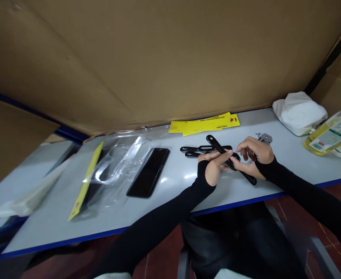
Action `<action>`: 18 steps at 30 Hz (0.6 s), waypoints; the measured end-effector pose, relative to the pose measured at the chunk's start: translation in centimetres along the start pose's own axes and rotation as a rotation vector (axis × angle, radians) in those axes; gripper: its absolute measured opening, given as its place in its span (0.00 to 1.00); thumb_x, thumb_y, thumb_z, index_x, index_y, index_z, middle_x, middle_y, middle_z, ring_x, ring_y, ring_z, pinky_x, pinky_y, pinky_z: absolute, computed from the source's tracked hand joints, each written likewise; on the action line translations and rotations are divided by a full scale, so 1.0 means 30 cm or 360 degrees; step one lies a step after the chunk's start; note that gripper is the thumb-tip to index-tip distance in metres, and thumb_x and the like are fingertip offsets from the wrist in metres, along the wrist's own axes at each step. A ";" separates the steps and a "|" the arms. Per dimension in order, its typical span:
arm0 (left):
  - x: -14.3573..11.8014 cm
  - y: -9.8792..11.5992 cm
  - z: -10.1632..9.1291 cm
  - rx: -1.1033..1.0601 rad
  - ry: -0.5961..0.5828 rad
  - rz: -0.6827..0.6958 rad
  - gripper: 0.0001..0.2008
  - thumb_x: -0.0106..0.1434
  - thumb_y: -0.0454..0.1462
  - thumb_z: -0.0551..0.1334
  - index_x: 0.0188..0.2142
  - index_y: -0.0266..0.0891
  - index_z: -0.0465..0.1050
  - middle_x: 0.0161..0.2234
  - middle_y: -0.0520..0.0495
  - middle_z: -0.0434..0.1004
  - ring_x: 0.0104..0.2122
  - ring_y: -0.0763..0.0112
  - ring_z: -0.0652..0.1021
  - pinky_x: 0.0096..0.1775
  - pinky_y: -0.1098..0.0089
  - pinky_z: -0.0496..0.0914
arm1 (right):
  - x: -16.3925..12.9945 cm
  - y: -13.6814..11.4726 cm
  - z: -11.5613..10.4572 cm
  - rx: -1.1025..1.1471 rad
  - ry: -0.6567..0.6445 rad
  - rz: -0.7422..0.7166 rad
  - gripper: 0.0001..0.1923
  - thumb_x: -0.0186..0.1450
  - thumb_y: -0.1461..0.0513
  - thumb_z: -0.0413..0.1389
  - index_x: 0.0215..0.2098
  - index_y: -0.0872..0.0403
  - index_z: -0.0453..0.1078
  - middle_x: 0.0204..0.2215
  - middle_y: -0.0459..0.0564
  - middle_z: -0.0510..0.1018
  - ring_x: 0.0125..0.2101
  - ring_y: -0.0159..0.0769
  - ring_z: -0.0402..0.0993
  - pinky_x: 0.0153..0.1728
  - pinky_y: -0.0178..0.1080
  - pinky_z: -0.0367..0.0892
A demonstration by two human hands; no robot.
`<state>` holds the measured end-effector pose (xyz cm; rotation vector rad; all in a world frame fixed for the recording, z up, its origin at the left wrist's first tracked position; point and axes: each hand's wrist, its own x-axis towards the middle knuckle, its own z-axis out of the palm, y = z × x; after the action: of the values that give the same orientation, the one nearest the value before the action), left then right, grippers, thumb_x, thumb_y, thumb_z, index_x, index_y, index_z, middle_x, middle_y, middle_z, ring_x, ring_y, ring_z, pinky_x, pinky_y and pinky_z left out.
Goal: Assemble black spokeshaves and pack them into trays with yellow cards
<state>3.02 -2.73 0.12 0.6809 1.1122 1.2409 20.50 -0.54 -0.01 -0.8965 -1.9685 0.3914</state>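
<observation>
Right of phone (148, 172): left hand (212, 167) fingers closed round black handle (230, 159); right hand (254, 154) fingers curled, pinching same handle. Spare black handles (201, 150) just behind.

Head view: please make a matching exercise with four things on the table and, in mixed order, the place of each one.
Things:
1. phone
2. yellow card
3. white cloth
4. black tool

Places:
A. far right, beside the oil bottle
B. at the back edge, against the cardboard
C. beside the clear plastic packaging
D. held between left hand and right hand

Pairs: 1-C, 2-B, 3-A, 4-D
</observation>
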 end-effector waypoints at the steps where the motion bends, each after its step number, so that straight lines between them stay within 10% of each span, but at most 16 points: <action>1: -0.001 -0.001 0.001 0.0012 -0.0008 0.0000 0.19 0.45 0.43 0.81 0.31 0.30 0.86 0.27 0.43 0.82 0.25 0.63 0.81 0.27 0.63 0.80 | 0.001 -0.008 0.001 0.0081 -0.0026 0.0151 0.10 0.62 0.60 0.69 0.35 0.53 0.73 0.27 0.42 0.73 0.19 0.24 0.65 0.21 0.32 0.60; 8: -0.004 0.005 -0.007 0.0044 -0.0084 -0.0019 0.17 0.49 0.43 0.79 0.33 0.32 0.86 0.28 0.42 0.85 0.25 0.62 0.82 0.29 0.61 0.81 | 0.029 0.022 -0.014 0.1042 -0.0581 0.1073 0.20 0.60 0.58 0.66 0.49 0.54 0.71 0.36 0.44 0.77 0.15 0.24 0.69 0.12 0.30 0.61; 14: -0.008 -0.014 -0.008 0.0136 -0.0168 0.0071 0.15 0.48 0.43 0.80 0.30 0.34 0.86 0.28 0.42 0.85 0.22 0.60 0.83 0.26 0.63 0.79 | 0.078 0.065 -0.053 0.1465 -0.1245 0.1341 0.28 0.55 0.58 0.74 0.47 0.54 0.68 0.27 0.40 0.78 0.16 0.24 0.69 0.14 0.28 0.63; 18: -0.008 -0.013 -0.011 0.0181 -0.0161 0.0113 0.13 0.50 0.42 0.79 0.30 0.34 0.87 0.29 0.42 0.85 0.23 0.61 0.83 0.26 0.64 0.79 | 0.067 0.074 -0.040 0.1416 -0.1189 0.1239 0.32 0.56 0.52 0.76 0.48 0.55 0.67 0.29 0.41 0.78 0.17 0.25 0.71 0.15 0.29 0.66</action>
<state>2.90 -3.10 -0.29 0.8666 1.0887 1.1962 21.83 2.33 0.56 -0.9206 -1.6287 2.0958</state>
